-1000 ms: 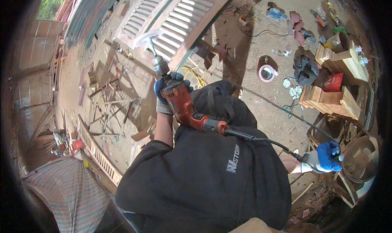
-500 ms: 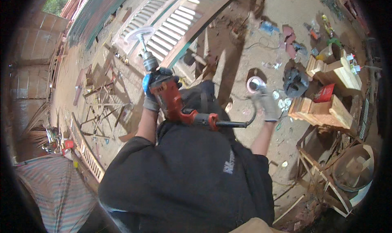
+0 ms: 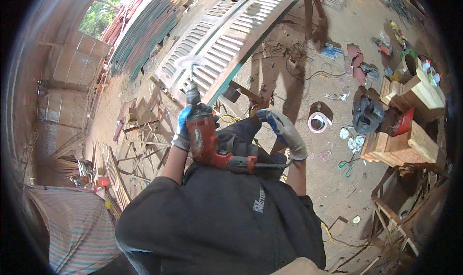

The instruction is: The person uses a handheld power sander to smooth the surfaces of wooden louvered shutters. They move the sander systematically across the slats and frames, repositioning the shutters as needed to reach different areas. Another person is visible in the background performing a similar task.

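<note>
My left hand [image 3: 182, 130], in a blue and white work glove, grips a red corded power drill [image 3: 202, 140] near its front end. From the drill's chuck a shaft runs up to a pale round disc [image 3: 189, 61], which appears in front of a slatted wooden shutter panel [image 3: 231, 46]. Whether the disc touches the slats I cannot tell. My right hand [image 3: 285, 132], gloved too, hovers in front of my body to the right of the drill. Its fingers reach out to the left, with nothing visible in them.
On the ground at right lie a white ring-shaped roll [image 3: 318, 122], a dark crumpled bag [image 3: 367, 113] and green-handled scissors [image 3: 345, 168]. Stepped wooden blocks [image 3: 410, 147] stand beyond them. Cords [image 3: 323, 74] trail across the dirt. A striped cloth [image 3: 72, 226] hangs at lower left.
My right hand has come away from beside the white roll, leftward toward the drill. The whole view has shifted, with the surroundings moving right. My left hand keeps hold of the drill.
</note>
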Demonstrator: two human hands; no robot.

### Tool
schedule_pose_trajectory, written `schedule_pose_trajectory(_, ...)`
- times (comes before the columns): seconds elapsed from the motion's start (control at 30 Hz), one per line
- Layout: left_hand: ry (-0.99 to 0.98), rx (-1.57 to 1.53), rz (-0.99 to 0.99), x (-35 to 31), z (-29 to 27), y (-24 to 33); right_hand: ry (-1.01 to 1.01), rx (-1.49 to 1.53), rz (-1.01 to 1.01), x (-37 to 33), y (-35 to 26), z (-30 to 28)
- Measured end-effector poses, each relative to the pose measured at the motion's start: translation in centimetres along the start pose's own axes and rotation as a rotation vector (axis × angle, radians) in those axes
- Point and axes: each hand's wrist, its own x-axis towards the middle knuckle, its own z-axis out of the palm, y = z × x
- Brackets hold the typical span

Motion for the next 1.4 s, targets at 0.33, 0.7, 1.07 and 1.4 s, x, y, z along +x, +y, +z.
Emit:
schedule_pose_trajectory(0.33,-0.192,-0.131,-0.221,6.4,2.6,2.0,-0.486,0.050,0.123,-4.4,-6.9,0.9)
schedule_pose_trajectory(0.7,-0.197,-0.189,-0.363,19.6,-3.3,5.7,-0.444,-0.353,0.375,8.4,-6.5,2.0)
schedule_pose_trajectory(1.07,-0.297,-0.277,-0.593,38.8,-7.6,7.3,0.575,0.375,0.569,33.9,13.1,3.6)
schedule_pose_trajectory(1.4,-0.135,-0.342,-0.665,53.7,-16.8,11.8,0.667,0.446,0.672,52.1,20.5,0.4)
